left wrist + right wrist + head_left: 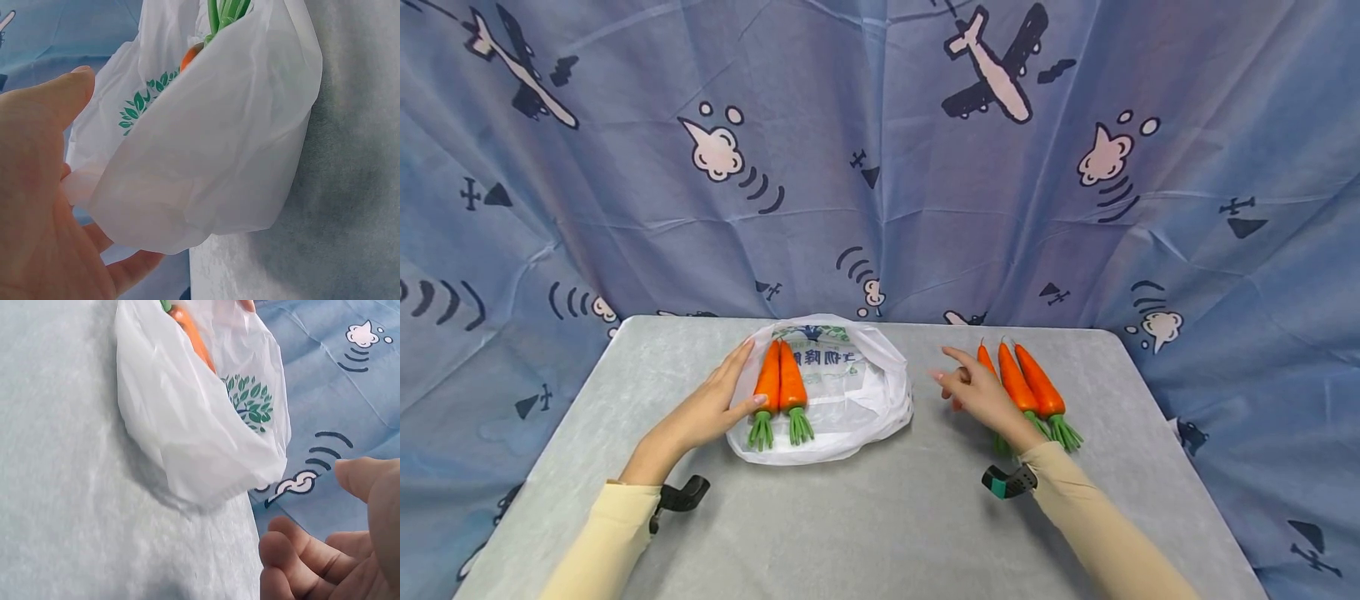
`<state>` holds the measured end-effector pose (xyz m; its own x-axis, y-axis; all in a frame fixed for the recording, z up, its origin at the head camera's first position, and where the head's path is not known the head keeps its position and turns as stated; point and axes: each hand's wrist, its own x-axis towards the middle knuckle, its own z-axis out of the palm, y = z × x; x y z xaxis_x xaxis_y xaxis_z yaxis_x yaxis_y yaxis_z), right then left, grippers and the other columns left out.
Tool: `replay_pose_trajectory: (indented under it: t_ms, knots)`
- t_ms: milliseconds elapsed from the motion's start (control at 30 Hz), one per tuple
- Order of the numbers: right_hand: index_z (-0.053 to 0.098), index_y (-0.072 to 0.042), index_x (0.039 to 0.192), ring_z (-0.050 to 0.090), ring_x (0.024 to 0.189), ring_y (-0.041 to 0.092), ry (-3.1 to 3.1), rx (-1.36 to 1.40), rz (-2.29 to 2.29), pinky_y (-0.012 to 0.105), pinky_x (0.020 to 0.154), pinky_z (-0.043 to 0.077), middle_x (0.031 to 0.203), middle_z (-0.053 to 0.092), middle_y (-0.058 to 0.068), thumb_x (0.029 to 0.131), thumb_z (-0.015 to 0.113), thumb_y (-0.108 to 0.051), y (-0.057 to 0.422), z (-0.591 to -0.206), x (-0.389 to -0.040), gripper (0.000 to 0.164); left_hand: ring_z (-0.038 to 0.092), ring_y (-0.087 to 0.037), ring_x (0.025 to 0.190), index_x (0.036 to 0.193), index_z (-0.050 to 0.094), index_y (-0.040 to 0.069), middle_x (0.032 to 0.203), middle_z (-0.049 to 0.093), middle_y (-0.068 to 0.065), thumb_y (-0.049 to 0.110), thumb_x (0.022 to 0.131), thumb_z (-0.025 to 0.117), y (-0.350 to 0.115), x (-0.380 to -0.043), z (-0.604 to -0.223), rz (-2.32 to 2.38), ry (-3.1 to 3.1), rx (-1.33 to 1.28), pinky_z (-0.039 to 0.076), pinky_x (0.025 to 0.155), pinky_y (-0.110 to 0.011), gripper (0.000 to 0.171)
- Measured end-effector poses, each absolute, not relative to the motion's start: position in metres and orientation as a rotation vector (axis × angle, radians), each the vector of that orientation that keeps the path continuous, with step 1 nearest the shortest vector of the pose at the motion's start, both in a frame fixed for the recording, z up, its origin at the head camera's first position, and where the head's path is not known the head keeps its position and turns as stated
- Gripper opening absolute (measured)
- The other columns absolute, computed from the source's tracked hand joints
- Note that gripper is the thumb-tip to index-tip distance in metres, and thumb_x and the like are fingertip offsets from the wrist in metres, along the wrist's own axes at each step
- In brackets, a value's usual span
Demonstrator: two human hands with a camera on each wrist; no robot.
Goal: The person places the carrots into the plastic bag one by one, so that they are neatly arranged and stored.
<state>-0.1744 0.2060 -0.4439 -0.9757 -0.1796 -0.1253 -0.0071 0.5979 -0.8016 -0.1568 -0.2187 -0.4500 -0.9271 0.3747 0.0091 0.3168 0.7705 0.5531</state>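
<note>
Two orange carrots with green stems lie side by side in a white plastic bag, its mouth spread wide. Along the bag's left rim rests my left hand, fingers extended and thumb near the left carrot's stem end. The left wrist view has the bag's wall beside the palm, with fingertips behind its edge. My right hand hovers right of the bag, fingers loosely bent and nothing between them. Three more carrots lie beyond and beside that hand, one partly hidden by it.
A grey-white table carries everything. Behind it and at both sides hangs a blue curtain printed with airplanes. Dark bands with small devices sit on the left wrist and right wrist.
</note>
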Motion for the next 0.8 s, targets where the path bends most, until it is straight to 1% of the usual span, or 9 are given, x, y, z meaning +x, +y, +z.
replay_pose_trajectory:
  t_ms: [200,367,500,667,800]
  knots:
    - [0.036,-0.012,0.153,0.06,0.062,0.02,2.659,-0.155,-1.289,0.026,0.057,0.046,0.089,0.069,0.024,0.1,0.058,-0.036,0.214,-0.447,-0.174,0.061,0.014,-0.04,0.154,0.161,-0.004,0.02,0.168,0.006,-0.017,0.045,0.098,0.058,-0.219,-0.157,-0.45,0.867,2.866,0.565,0.019,0.122,-0.061,0.091]
    - [0.037,-0.012,0.152,0.06,0.062,0.021,2.668,-0.121,-1.266,0.026,0.059,0.047,0.089,0.069,0.022,0.099,0.058,-0.039,0.221,-0.451,-0.174,0.063,0.013,-0.04,0.154,0.161,-0.003,0.019,0.168,0.006,-0.016,0.043,0.098,0.058,-0.219,-0.157,-0.451,0.863,2.87,0.57,0.018,0.123,-0.061,0.091]
    - [0.035,-0.011,0.153,0.059,0.061,0.02,2.657,-0.12,-1.294,0.027,0.055,0.049,0.089,0.068,0.022,0.099,0.059,-0.04,0.228,-0.452,-0.174,0.066,0.013,-0.04,0.154,0.161,-0.003,0.019,0.168,0.006,-0.016,0.042,0.098,0.059,-0.219,-0.157,-0.45,0.867,2.867,0.569,0.018,0.123,-0.061,0.091]
    - [0.035,-0.013,0.154,0.059,0.063,0.019,2.643,-0.081,-1.299,0.03,0.055,0.052,0.094,0.069,0.023,0.099,0.058,-0.041,0.235,-0.451,-0.174,0.067,0.013,-0.04,0.154,0.161,-0.003,0.019,0.168,0.005,-0.016,0.043,0.098,0.058,-0.219,-0.157,-0.45,0.866,2.866,0.569,0.018,0.123,-0.061,0.091]
    - [0.035,-0.014,0.154,0.058,0.063,0.019,2.645,-0.068,-1.29,0.029,0.055,0.051,0.095,0.068,0.024,0.099,0.058,-0.042,0.24,-0.452,-0.174,0.066,0.013,-0.04,0.154,0.161,-0.003,0.019,0.168,0.005,-0.015,0.044,0.098,0.058,-0.22,-0.157,-0.45,0.867,2.864,0.572,0.017,0.123,-0.06,0.091]
